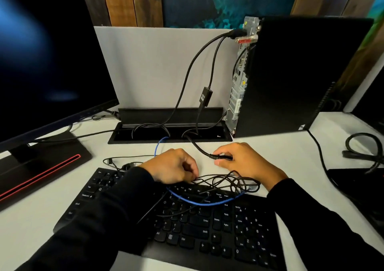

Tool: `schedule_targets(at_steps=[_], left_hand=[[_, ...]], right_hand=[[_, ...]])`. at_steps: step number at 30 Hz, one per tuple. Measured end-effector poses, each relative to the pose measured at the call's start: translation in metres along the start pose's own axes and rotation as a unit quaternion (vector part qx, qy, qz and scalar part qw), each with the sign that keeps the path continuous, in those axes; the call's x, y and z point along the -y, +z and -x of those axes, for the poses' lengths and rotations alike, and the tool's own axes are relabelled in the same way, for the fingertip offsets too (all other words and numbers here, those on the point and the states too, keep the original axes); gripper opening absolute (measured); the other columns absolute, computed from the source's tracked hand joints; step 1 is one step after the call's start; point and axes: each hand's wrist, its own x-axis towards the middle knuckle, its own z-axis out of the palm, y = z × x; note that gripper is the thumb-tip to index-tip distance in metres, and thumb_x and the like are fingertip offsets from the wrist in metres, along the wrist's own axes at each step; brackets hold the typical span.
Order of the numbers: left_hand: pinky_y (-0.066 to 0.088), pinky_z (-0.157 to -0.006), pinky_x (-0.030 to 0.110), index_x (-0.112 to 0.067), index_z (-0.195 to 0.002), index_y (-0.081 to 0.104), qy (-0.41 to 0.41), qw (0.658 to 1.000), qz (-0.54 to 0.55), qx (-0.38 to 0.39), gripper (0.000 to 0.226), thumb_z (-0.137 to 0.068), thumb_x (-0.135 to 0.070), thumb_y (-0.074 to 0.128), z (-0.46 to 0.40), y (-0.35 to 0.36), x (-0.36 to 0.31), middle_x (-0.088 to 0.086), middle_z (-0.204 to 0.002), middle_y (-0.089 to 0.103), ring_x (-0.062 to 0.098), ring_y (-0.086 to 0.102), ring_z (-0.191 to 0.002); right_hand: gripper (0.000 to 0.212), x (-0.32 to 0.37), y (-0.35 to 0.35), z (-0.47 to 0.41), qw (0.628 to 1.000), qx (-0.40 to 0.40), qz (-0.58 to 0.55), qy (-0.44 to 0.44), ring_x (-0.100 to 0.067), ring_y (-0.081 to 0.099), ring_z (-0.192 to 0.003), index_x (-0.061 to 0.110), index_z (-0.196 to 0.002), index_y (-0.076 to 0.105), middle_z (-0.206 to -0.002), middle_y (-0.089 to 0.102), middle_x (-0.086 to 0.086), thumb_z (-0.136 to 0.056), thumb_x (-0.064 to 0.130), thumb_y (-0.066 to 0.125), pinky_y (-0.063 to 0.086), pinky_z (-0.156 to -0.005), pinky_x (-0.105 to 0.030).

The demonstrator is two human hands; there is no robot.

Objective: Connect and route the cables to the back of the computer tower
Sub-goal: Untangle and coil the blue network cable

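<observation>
Right hand [239,162] has a tight grip on the black plug [221,157], lying flat, cord end pointing left; left hand [172,167] pinches thin wires [224,181].

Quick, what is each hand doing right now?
Left hand: fingers pinching the tangled thin black cables over the black keyboard.
Right hand: fingers gripping the thick black cable's plug end.
</observation>
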Motion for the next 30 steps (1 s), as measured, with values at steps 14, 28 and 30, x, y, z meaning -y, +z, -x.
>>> schedule_targets(at_steps=[14,28,30], left_hand=[[0.044,-0.09,0.008,-0.029,-0.098,0.076,0.026,0.94,0.108,-0.323,0.04,-0.096,0.003,0.052,0.056,-0.019,0.02,-0.017,-0.103,0.075,-0.004,0.065,-0.104],[0.044,-0.085,0.019,-0.011,-0.104,0.069,0.132,0.889,-0.165,-0.406,0.014,-0.101,-0.01,0.055,0.103,-0.046,0.066,0.0,-0.101,0.065,0.018,0.06,-0.091],[0.037,-0.085,0.009,-0.011,-0.112,0.068,0.105,0.88,-0.147,-0.44,0.018,-0.103,-0.009,0.052,0.104,-0.05,0.06,0.001,-0.102,0.058,0.013,0.052,-0.091]], right_hand=[[0.027,0.061,-0.046,0.033,0.986,-0.01,-0.166,-0.032,-0.009,0.067,-0.092,0.036,-0.115,0.075,-0.105,0.073,0.005,-0.091,0.047,0.071,0.054,-0.087,-0.023],[0.029,0.08,-0.008,0.036,0.993,-0.101,-0.032,-0.053,-0.008,0.059,-0.096,0.031,-0.089,0.067,-0.098,0.063,0.013,-0.079,0.057,0.077,0.046,-0.083,-0.029],[0.043,0.079,-0.014,0.031,0.983,-0.177,-0.033,-0.028,-0.011,0.057,-0.105,0.034,-0.112,0.063,-0.116,0.058,0.007,-0.079,0.057,0.078,0.043,-0.089,-0.026]])
